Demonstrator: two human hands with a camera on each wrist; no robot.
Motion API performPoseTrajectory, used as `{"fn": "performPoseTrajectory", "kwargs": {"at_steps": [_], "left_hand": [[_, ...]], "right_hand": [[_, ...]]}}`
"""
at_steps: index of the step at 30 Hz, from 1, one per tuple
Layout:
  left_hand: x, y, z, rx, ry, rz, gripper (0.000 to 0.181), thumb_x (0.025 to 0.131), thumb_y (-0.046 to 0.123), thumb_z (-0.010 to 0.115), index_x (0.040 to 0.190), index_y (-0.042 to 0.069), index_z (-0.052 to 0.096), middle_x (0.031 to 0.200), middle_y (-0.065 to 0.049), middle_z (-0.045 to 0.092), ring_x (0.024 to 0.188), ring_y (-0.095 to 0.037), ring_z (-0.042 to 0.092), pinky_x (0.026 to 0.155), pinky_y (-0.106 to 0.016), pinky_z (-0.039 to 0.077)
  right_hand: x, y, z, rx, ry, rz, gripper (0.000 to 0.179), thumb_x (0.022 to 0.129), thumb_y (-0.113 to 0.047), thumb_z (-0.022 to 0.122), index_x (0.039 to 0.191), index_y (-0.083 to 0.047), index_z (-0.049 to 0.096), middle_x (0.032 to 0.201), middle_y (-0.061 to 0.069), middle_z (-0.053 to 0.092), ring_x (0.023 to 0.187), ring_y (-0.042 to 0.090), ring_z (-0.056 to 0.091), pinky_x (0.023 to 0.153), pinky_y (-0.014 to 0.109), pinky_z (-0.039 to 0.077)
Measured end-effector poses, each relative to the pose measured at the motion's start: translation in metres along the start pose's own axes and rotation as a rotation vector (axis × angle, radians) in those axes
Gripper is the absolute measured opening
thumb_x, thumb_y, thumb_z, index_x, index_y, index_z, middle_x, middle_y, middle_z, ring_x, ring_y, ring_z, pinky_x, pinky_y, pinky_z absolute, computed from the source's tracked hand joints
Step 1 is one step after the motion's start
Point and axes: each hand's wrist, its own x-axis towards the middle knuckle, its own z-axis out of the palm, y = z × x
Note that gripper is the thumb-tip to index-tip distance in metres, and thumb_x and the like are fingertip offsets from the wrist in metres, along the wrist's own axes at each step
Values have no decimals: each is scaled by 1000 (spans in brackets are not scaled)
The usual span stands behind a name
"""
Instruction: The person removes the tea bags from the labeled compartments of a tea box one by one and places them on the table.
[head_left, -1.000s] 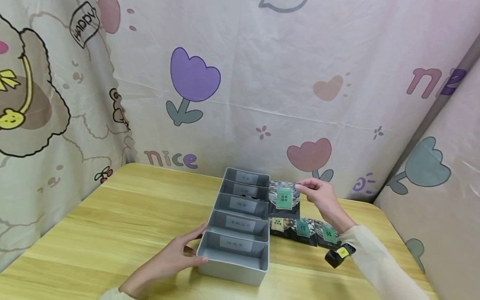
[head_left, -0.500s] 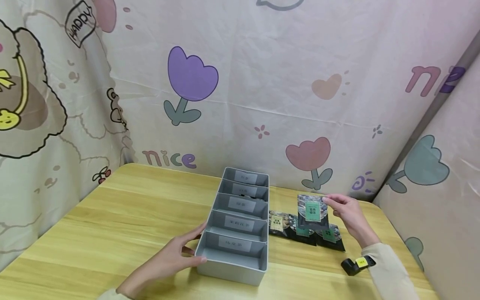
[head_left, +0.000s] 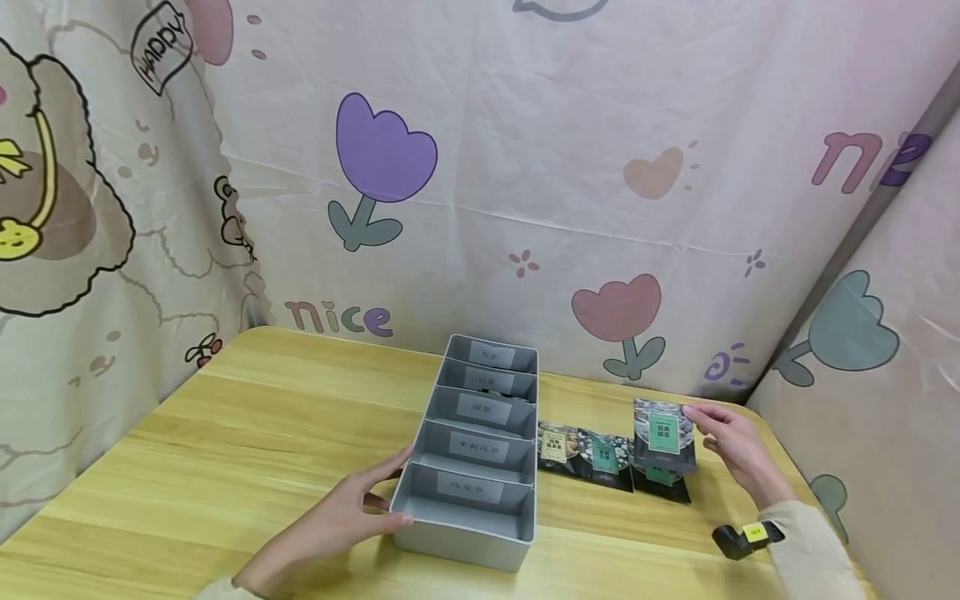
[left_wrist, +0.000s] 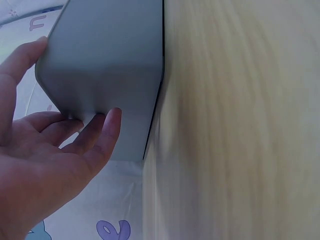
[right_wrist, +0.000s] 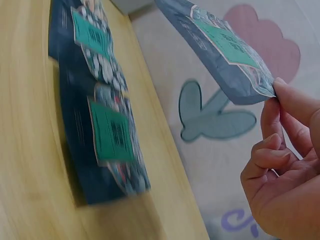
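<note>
My right hand (head_left: pixel 738 450) pinches a dark tea sachet (head_left: pixel 665 432) with a green label by its upper right corner, between thumb and finger. In the right wrist view the raised sachet (right_wrist: pixel 220 52) tilts above the table. It overlaps a green-labelled sachet (head_left: pixel 662 485) in the head view. Left of that lie another green-labelled sachet (head_left: pixel 604 457) and a yellow-labelled sachet (head_left: pixel 557 446). My left hand (head_left: pixel 345 512) rests at the near left corner of a grey divided box (head_left: pixel 461 546), thumb by the front rim and fingertips against the side wall (left_wrist: pixel 100 85).
The box's several compartments run away from me, each divider bearing a paper label (head_left: pixel 470 486). A dark object shows in the second compartment from the back. The wooden table (head_left: pixel 247 433) ends at a patterned curtain (head_left: pixel 480 167). A black camera (head_left: pixel 746 540) is on my right wrist.
The right hand has carried its sachet from beside the box toward the right, over the row of sachets to its right end. The left hand has stayed on the box.
</note>
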Motion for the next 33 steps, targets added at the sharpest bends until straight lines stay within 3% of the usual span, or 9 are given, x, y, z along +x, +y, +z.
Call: {"fn": "performPoseTrajectory", "kwargs": {"at_steps": [7,20,26,33], "left_hand": [[-1,0,0,-4,-1,-13,78,81,26,68,145,15,24,143,-23,24,86,-17,57,74,-26,48],[2,0,-2,19,-1,34,78,82,25,68,144,11,24,144,-21,20,89,-20,57,77,-27,48],[2,-1,-1,25,-2,26,78,82,26,68,144,13,24,145,-19,20,87,-16,58,78,-28,48],[2,-1,-1,22,-8,23,78,82,26,68,144,14,23,145,-19,19,85,-15,58,77,-27,47]], "right_hand": [[7,27,-28,11,-15,10,8,86,-33,63,83,-28,68,79,-12,52,76,6,44,62,24,42],[-3,31,-58,-127,-47,118,10,88,-31,60,79,-34,65,80,-12,50,73,8,44,60,24,43],[-1,40,-69,-167,-76,179,11,88,-32,60,86,-24,67,84,-7,49,76,11,44,63,26,42],[2,47,-82,-204,-114,233,38,89,-33,58,108,-1,64,93,-3,51,83,13,46,70,30,45]]}}
